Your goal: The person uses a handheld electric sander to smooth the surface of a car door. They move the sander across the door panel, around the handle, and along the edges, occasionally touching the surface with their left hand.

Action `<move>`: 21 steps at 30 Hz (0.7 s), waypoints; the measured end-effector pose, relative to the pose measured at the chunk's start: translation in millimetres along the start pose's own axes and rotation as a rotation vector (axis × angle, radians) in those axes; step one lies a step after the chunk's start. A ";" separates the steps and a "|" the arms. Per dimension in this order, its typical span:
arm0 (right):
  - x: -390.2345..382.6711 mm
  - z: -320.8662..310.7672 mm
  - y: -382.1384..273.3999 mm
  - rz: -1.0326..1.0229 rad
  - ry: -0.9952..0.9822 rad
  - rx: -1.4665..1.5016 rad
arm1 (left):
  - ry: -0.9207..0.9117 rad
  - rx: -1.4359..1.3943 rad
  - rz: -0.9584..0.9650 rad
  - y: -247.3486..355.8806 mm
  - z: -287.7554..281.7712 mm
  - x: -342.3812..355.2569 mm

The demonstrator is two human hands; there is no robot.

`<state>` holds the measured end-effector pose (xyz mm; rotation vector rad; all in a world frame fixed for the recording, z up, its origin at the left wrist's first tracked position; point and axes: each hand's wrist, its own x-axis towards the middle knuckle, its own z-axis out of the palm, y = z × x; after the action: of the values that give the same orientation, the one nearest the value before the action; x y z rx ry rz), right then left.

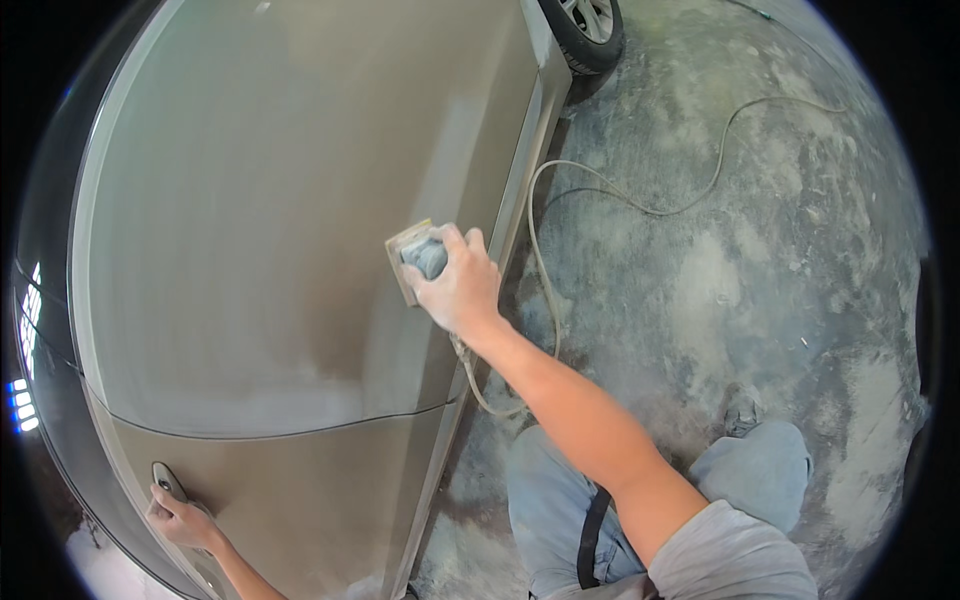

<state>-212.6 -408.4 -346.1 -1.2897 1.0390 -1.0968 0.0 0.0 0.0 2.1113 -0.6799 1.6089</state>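
Observation:
My right hand (460,280) grips a small square sander (408,255) with a grey-blue top, held against the lower part of a dull, sanded car door (250,220). A pale hose (472,375) hangs from the sander and curves onto the floor. At the lower left, my left hand (182,518) has its fingers curled on the handle (168,478) of the adjoining door panel (300,500), beyond a curved seam between the panels.
A car wheel (585,30) is at the top. The hose runs across the dusty grey concrete floor (700,280) on the right. Dark car windows (45,300) line the left edge. My bent legs (750,470) are at the lower right, beside the car.

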 end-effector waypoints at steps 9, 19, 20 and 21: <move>125.4 -39.6 -10.0 -0.004 0.167 -0.025 | 0.050 0.147 -0.008 29.5 7.0 -10.6; 233.6 -72.9 -12.5 -0.054 0.230 -0.025 | 0.097 0.218 -0.013 39.3 7.0 -13.9; 238.3 -74.7 -14.7 -0.042 0.222 -0.015 | 0.095 0.217 -0.008 39.6 6.8 -13.7; 238.7 -74.9 -15.8 -0.023 0.214 -0.003 | 0.095 0.210 -0.004 39.6 6.6 -13.4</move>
<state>-241.7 -656.6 -326.2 -1.2074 1.1863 -1.2718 -21.5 -33.8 -13.8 2.1596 -0.4947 1.8356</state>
